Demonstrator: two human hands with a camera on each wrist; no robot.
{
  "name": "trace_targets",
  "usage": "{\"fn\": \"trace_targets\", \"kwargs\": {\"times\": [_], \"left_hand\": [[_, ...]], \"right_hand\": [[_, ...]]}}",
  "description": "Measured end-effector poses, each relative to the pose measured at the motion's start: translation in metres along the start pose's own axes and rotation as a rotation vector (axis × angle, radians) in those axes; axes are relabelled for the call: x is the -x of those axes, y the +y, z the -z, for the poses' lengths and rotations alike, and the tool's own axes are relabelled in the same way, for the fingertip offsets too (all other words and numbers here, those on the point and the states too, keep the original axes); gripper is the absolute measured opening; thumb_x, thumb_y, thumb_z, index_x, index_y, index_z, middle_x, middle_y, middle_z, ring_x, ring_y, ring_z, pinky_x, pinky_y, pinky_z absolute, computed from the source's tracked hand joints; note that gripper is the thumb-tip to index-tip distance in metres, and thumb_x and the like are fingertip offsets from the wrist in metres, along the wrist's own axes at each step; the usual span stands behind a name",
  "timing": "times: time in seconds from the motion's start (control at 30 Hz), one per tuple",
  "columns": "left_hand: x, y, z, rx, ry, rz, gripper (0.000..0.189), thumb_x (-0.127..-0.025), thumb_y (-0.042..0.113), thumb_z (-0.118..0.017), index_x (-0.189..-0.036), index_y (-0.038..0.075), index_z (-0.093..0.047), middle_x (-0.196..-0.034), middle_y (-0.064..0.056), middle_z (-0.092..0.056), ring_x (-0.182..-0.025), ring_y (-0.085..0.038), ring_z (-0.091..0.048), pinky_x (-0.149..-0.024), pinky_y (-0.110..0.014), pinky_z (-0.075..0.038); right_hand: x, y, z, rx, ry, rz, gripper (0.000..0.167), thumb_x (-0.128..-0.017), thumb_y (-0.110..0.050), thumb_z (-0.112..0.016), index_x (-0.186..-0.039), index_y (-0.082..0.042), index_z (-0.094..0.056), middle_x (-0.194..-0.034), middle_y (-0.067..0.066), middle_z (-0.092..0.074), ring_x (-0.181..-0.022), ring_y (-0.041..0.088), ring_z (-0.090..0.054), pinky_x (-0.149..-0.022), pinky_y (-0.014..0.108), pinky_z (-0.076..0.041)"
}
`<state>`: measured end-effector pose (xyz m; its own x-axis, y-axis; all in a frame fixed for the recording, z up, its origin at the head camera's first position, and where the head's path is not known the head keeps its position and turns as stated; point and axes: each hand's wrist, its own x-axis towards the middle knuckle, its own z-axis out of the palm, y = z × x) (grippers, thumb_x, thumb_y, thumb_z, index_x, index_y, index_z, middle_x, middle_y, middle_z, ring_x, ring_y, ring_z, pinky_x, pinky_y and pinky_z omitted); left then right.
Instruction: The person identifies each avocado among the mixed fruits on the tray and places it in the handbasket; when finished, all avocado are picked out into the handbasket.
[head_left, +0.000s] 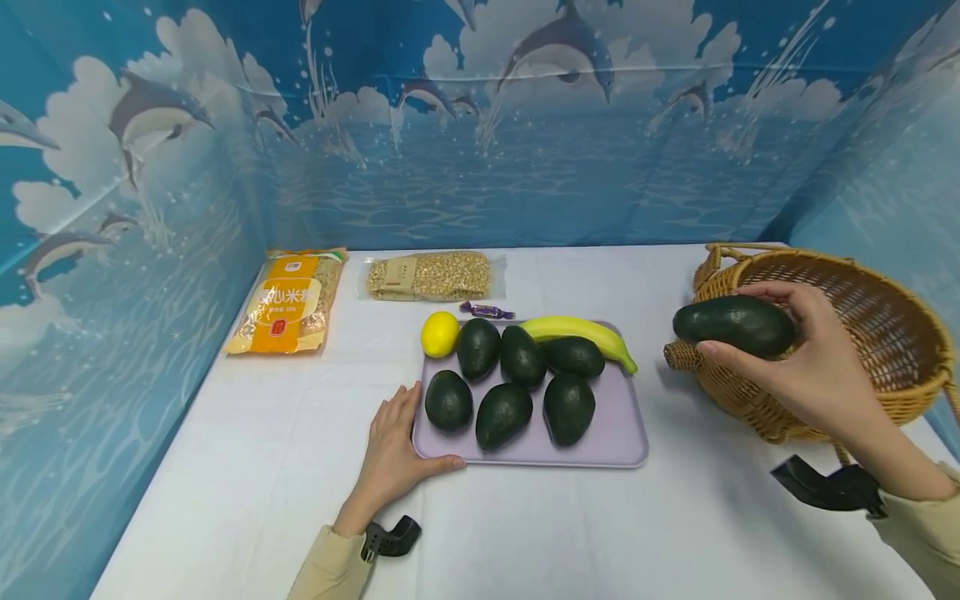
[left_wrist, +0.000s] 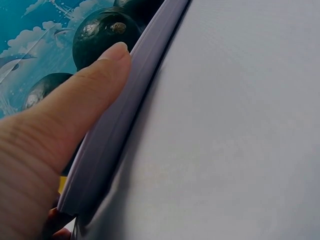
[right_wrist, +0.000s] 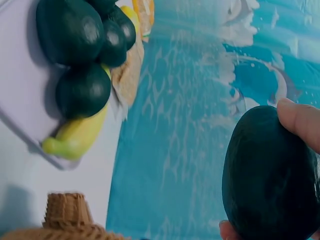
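My right hand grips a dark green avocado between thumb and fingers, above the near left rim of a wicker basket. In the right wrist view this avocado fills the lower right. My left hand rests against the near left corner of a lilac tray, fingers extended along its left side. Its thumb lies across the tray's front rim in the left wrist view. Several avocados, a lemon and a banana are on the tray.
Behind the tray lie a purple-wrapped candy and a clear bag of pale grains. An orange-labelled food packet lies at back left. A blue dolphin-print curtain encloses the back and sides of the white-covered table.
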<state>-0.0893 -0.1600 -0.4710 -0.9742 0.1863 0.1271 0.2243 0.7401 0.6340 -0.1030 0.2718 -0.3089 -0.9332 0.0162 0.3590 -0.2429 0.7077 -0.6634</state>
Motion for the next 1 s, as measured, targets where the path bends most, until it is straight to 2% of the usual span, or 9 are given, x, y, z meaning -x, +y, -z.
{"fn": "trace_targets", "kwargs": {"times": [0.17, 0.37, 0.43, 0.53, 0.67, 0.77, 0.9, 0.93, 1.0], "left_hand": [[0.001, -0.001, 0.0, -0.006, 0.0, -0.004, 0.122, -0.058, 0.059, -0.083, -0.149, 0.003, -0.025, -0.15, -0.019, -0.029, -0.139, -0.033, -0.018, -0.112, -0.049, -0.007], [0.001, 0.0, 0.001, 0.002, -0.002, -0.001, 0.121, -0.059, 0.059, -0.083, -0.15, 0.004, -0.024, -0.151, -0.018, -0.028, -0.14, -0.033, -0.018, -0.113, -0.049, -0.007], [0.0, 0.0, 0.001, 0.008, 0.0, -0.001, 0.121, -0.058, 0.058, -0.083, -0.15, 0.004, -0.025, -0.151, -0.018, -0.028, -0.14, -0.032, -0.018, -0.113, -0.048, -0.006], [0.0, 0.0, 0.0, 0.011, 0.004, -0.006, 0.121, -0.058, 0.059, -0.083, -0.15, 0.004, -0.025, -0.151, -0.018, -0.028, -0.139, -0.032, -0.018, -0.113, -0.049, -0.007], [-0.001, -0.001, -0.001, 0.007, 0.006, -0.013, 0.122, -0.058, 0.06, -0.083, -0.15, 0.004, -0.025, -0.15, -0.018, -0.029, -0.139, -0.032, -0.018, -0.112, -0.049, -0.007], [-0.001, -0.001, -0.001, 0.005, 0.007, -0.011, 0.122, -0.058, 0.059, -0.083, -0.149, 0.004, -0.025, -0.15, -0.017, -0.03, -0.139, -0.032, -0.019, -0.113, -0.048, -0.007], [-0.001, -0.001, 0.0, 0.004, 0.009, -0.008, 0.121, -0.058, 0.058, -0.083, -0.149, 0.004, -0.025, -0.15, -0.017, -0.03, -0.139, -0.032, -0.019, -0.113, -0.047, -0.006], [-0.001, -0.001, 0.0, 0.003, 0.008, -0.008, 0.121, -0.058, 0.058, -0.083, -0.15, 0.004, -0.025, -0.15, -0.017, -0.03, -0.139, -0.032, -0.019, -0.113, -0.047, -0.006], [0.0, -0.001, 0.0, 0.001, 0.007, -0.007, 0.121, -0.058, 0.058, -0.083, -0.15, 0.004, -0.025, -0.15, -0.017, -0.03, -0.139, -0.032, -0.019, -0.113, -0.048, -0.006]], "right_hand": [[-0.001, 0.007, 0.012, 0.066, 0.023, -0.073, 0.068, -0.074, -0.017, -0.083, -0.13, -0.008, -0.045, -0.123, -0.001, -0.037, -0.104, 0.007, -0.034, -0.069, 0.02, -0.032], [-0.006, 0.016, 0.026, 0.075, 0.059, -0.143, 0.066, -0.081, -0.019, -0.077, -0.136, -0.019, -0.04, -0.128, 0.01, -0.035, -0.098, 0.002, -0.035, -0.069, 0.017, -0.031], [-0.008, 0.019, 0.031, 0.098, 0.065, -0.179, 0.069, -0.083, -0.023, -0.074, -0.14, -0.017, -0.036, -0.129, 0.014, -0.033, -0.094, 0.0, -0.034, -0.069, 0.017, -0.031], [-0.01, 0.025, 0.038, 0.112, 0.094, -0.209, 0.071, -0.085, -0.024, -0.072, -0.143, -0.016, -0.033, -0.125, 0.006, -0.035, -0.09, -0.005, -0.031, -0.068, 0.016, -0.031], [-0.015, 0.031, 0.046, 0.095, 0.144, -0.216, 0.065, -0.084, -0.022, -0.073, -0.137, -0.026, -0.036, -0.113, -0.017, -0.03, -0.085, -0.007, -0.035, -0.064, 0.009, -0.032], [-0.018, 0.035, 0.051, 0.116, 0.158, -0.215, 0.061, -0.083, -0.022, -0.073, -0.132, -0.029, -0.037, -0.108, -0.019, -0.027, -0.079, -0.008, -0.036, -0.058, 0.003, -0.031], [-0.022, 0.041, 0.053, 0.157, 0.152, -0.225, 0.059, -0.084, -0.025, -0.073, -0.132, -0.025, -0.039, -0.111, -0.013, -0.029, -0.077, -0.007, -0.034, -0.056, 0.003, -0.029], [-0.023, 0.044, 0.053, 0.165, 0.144, -0.233, 0.061, -0.084, -0.026, -0.072, -0.135, -0.022, -0.04, -0.113, -0.009, -0.032, -0.078, -0.005, -0.033, -0.057, 0.006, -0.03], [-0.027, 0.05, 0.054, 0.188, 0.123, -0.243, 0.065, -0.084, -0.027, -0.072, -0.139, -0.014, -0.039, -0.119, 0.007, -0.038, -0.083, 0.006, -0.041, -0.06, 0.016, -0.036]]}}
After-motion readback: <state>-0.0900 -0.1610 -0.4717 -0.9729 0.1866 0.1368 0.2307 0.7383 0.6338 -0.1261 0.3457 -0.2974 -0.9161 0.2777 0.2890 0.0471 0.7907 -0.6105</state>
